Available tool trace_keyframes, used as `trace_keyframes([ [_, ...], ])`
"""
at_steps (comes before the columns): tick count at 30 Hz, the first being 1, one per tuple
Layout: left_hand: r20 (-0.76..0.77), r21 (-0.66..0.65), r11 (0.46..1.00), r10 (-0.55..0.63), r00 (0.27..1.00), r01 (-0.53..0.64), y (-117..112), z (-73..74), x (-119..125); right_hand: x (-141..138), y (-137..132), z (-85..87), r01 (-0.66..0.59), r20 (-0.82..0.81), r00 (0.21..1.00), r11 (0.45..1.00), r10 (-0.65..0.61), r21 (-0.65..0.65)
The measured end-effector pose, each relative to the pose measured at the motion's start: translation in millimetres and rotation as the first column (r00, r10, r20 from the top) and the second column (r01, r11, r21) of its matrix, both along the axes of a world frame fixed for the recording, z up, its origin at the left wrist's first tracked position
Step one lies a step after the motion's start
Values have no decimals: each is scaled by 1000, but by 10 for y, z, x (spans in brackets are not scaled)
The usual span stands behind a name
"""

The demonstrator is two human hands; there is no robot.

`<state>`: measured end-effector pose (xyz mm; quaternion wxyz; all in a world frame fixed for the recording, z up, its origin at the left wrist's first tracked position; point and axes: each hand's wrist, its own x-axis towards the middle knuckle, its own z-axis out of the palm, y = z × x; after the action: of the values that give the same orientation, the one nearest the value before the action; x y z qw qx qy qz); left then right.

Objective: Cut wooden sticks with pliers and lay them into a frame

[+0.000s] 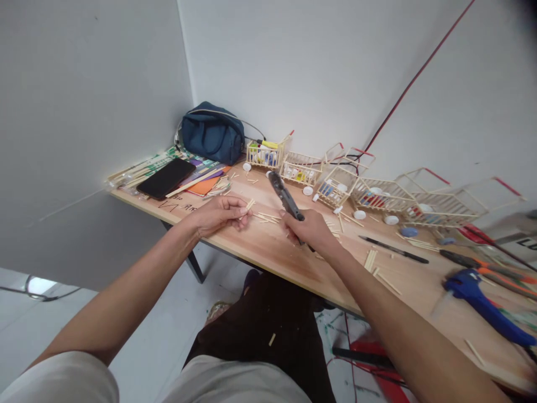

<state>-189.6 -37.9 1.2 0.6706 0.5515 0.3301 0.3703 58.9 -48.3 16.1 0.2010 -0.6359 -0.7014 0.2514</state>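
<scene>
While L hand [220, 214] pinches stick [250, 205] nr table [235, 246] edge, R hand [308, 228] grips pliers [285, 196].

A dark blue fabric pouch [212, 137] sits in the corner on the pale wooden tabletop [268, 254]. A black phone [166, 178] lies left of it. Along the wall stands a row of small stick-built carts [335, 182]. A blue glue gun [482, 299] lies far right, beside a black pen [393, 249].

On the table [293, 263], the phone [166, 178] lies far left with the bag [213, 139] behind it against the wall. A row of stick carts [335, 182] runs rightward from the bag. The glue gun [482, 299] lies at the right, a pen [394, 250] between it and the carts.
</scene>
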Motion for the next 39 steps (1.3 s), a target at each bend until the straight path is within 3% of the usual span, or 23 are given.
trace_keyframes([
  [3,-13,19,1000,24,1000,-24,-26,42,129,55,41,-1,-16,-326,945,999,3,-37],
  [5,-42,39,998,55,998,-53,-26,75,239,106,77,12,-18,-447,894,1000,20,10],
  [9,-126,69,996,58,990,-49,10,115,478,309,173,55,81,-634,772,985,33,150],
  [13,-164,71,997,21,986,-10,47,132,706,585,262,34,213,-784,613,935,97,282],
  [18,-195,76,996,-26,980,41,111,173,1003,846,320,-54,384,-899,431,884,84,267],
  [22,-262,113,992,-30,965,62,246,192,1312,989,367,-84,470,-915,402,848,40,244],
  [25,-371,223,971,-1,929,90,369,180,1586,1073,402,-86,491,-922,379,827,79,273],
  [30,-541,502,853,180,822,144,492,103,1978,1158,443,-95,533,-936,329,794,123,292],
  [36,-582,605,764,234,778,223,523,-37,2111,1179,448,-82,531,-949,265,796,170,291],
  [39,-529,611,771,230,817,179,541,-35,2082,1180,436,-68,501,-948,284,820,146,276],
])
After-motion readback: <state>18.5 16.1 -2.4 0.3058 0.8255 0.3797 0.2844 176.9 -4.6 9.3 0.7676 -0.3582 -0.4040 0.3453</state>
